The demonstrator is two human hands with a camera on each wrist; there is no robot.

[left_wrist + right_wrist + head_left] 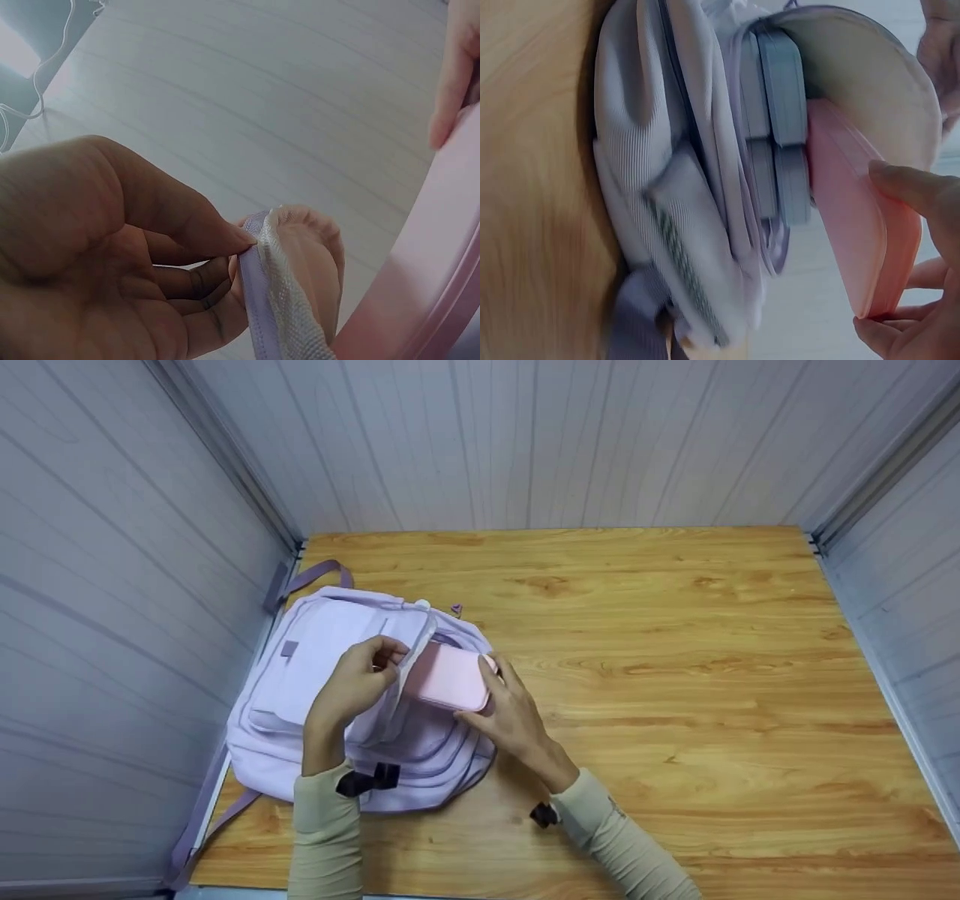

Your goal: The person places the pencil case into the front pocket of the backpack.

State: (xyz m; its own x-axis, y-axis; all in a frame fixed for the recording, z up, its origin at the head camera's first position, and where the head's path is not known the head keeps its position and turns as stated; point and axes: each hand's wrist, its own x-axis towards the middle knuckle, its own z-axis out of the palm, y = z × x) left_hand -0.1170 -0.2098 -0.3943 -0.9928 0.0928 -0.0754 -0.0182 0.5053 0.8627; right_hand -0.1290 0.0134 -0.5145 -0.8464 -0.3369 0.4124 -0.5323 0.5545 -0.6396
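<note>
A lavender backpack [289,754] lies flat on the table, its front pocket unzipped. My left hand [352,679] pinches the zippered edge of the pocket flap [259,300] between thumb and fingers, lifting it away from the bag. My right hand [514,716] grips a pink rounded flat case [450,679] by its outer end, thumb on one side and fingers on the other. The case's far end is inside the pocket opening, under the flap. Beside it in the pocket are several grey-blue boxes [784,86], seen in the right wrist view.
The backpack rests at the left of a wood-grain table [675,697], close to the left wall panel [112,622]. One strap [319,574] sticks out behind the bag, another hangs at the front left. A back panel [525,442] and a right panel [900,607] border the table.
</note>
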